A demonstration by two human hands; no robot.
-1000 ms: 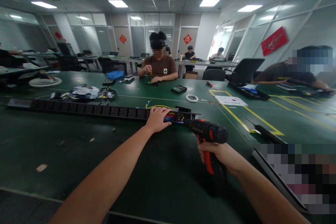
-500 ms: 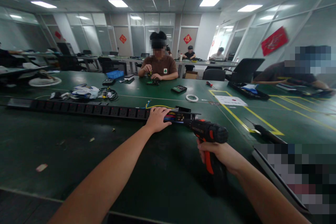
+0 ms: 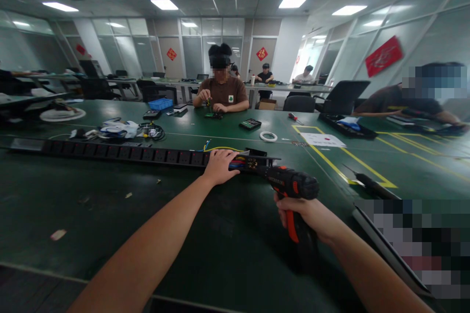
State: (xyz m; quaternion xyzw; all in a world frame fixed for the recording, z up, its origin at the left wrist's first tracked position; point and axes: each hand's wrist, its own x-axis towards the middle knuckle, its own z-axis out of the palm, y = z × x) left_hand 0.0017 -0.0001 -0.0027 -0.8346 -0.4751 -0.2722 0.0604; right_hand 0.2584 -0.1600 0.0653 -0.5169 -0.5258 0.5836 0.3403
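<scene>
A long black power strip (image 3: 121,152) lies across the green table (image 3: 110,205), its right end open with coloured wires (image 3: 240,161) showing. My left hand (image 3: 219,166) is closed over that end, fingers pressed on the strip beside the wires. My right hand (image 3: 308,215) grips the handle of a black and red cordless screwdriver (image 3: 293,190). Its tip points left into the open end of the strip, right next to my left fingers.
Across the table a person (image 3: 221,90) works on a small part. A tape roll (image 3: 268,136), a meter (image 3: 250,124), a blue bin (image 3: 160,103) and cable clutter (image 3: 121,129) lie beyond the strip. Yellow floor-style tape lines (image 3: 345,166) and another person's arm (image 3: 414,107) are at the right.
</scene>
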